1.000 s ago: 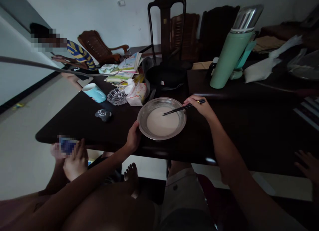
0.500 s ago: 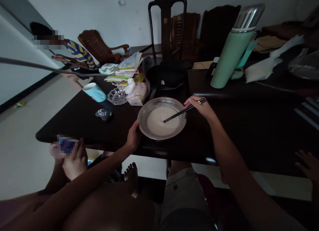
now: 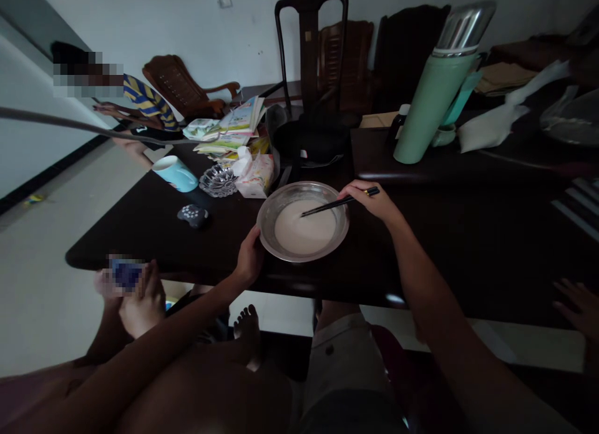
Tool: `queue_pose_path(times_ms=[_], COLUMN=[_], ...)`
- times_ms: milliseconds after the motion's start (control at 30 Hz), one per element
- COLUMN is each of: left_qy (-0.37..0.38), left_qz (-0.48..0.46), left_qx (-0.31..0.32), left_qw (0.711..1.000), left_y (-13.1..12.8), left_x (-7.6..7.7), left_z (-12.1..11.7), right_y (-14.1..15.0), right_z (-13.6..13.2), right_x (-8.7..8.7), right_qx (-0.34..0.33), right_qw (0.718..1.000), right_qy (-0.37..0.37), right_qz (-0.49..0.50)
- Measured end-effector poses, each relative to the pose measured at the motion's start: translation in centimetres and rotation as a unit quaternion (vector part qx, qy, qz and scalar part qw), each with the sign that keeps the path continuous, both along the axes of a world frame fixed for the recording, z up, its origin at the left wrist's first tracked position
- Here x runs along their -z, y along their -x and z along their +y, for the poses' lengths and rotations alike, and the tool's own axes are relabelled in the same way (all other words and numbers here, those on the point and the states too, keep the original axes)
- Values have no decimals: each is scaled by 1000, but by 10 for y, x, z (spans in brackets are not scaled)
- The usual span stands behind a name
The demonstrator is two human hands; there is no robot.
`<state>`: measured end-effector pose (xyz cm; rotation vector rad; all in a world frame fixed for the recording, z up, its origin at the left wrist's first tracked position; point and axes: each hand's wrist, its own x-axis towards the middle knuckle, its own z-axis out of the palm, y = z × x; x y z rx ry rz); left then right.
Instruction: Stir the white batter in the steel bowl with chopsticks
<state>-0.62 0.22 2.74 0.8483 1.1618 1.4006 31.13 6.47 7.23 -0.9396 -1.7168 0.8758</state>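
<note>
A wide metal bowl stands near the front edge of the dark table, with a pale, milky batter in it. My left hand grips the bowl's left rim, its thumb along the outer side. From the right, my right hand is closed around black chopsticks. Their tips dip into the batter left of its middle. The fingers of my right hand are beside the bowl's right rim; whether they touch it I cannot tell.
Left of the bowl are a tissue box, a glass dish, a blue mug and a game controller. A green thermos stands back right. Other people's hands hold a device at left; another hand is at right.
The chopstick tips have shifted a little left and away from me in the batter, with my right hand moving slightly left. My left hand stays on the rim.
</note>
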Motion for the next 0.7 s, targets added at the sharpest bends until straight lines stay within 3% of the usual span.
queue_pose_path(times_ms=[100, 233, 333, 433, 600, 700], left_qy=[-2, -4, 5, 4, -17, -7], left_qz=[-12, -1, -4, -2, 27, 11], left_qx=[3, 5, 2, 7, 3, 5], left_qw=[1000, 1000, 1000, 1000, 999, 1000], left_y=[2, 5, 6, 6, 4, 1], left_x=[2, 7, 8, 8, 3, 0], left_z=[1, 1, 2, 1, -1, -2], right_y=[-2, 1, 1, -2, 1, -1], right_z=[-1, -2, -2, -1, -1, -1], right_x=[0, -2, -2, 0, 0, 0], right_qx=[33, -22, -11, 23, -26, 1], right_qw=[999, 999, 1000, 999, 1000, 1000], right_qy=[12, 25, 2, 5, 7, -11], right_qz=[36, 21, 10, 35, 12, 9])
